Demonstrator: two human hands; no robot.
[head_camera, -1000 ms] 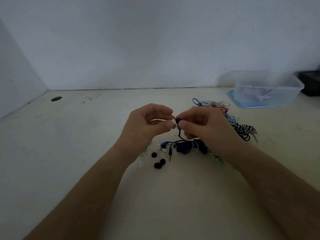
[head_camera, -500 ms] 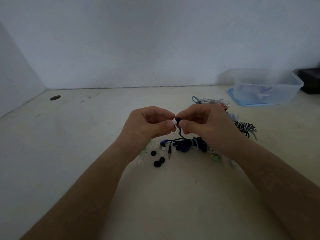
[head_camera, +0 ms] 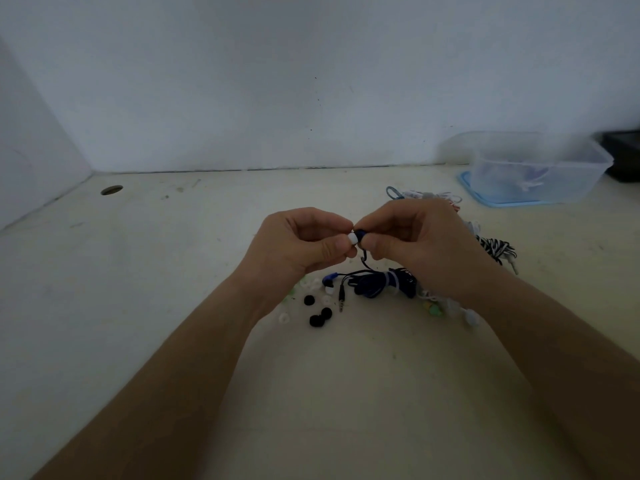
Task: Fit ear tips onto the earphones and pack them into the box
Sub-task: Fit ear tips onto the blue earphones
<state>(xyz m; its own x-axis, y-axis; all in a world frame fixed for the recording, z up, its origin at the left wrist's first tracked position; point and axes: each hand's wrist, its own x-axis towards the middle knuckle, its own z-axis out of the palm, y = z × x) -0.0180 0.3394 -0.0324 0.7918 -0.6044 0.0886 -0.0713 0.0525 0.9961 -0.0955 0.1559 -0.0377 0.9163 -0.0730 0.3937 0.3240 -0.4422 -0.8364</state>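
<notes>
We hold our hands together above the cream table point(head_camera: 166, 278); the left hand point(head_camera: 298, 247) pinches a white ear tip point(head_camera: 353, 238) between thumb and forefinger, and the right hand point(head_camera: 422, 244) pinches the dark blue earbud point(head_camera: 361, 233) the same way; tip and earbud touch end to end, though we cannot tell how far the tip sits on the nozzle. From the earbud a thin dark wire drops to the coiled blue earphone cable point(head_camera: 377, 285), which lies on the table below our hands, bound with a pale tie; its second earbud point(head_camera: 329, 278) and its jack plug point(head_camera: 341, 299) lie just to the left of the coil. Loose black ear tips point(head_camera: 320, 317) and white ear tips point(head_camera: 283, 318) are scattered near our left wrist. Behind the right hand lie more earphones, among them a black-and-white striped cable point(head_camera: 497, 249). The clear plastic box point(head_camera: 561, 174) stands well apart at the far right, on a blue lid point(head_camera: 502, 202); something pale lies inside, blurred.
</notes>
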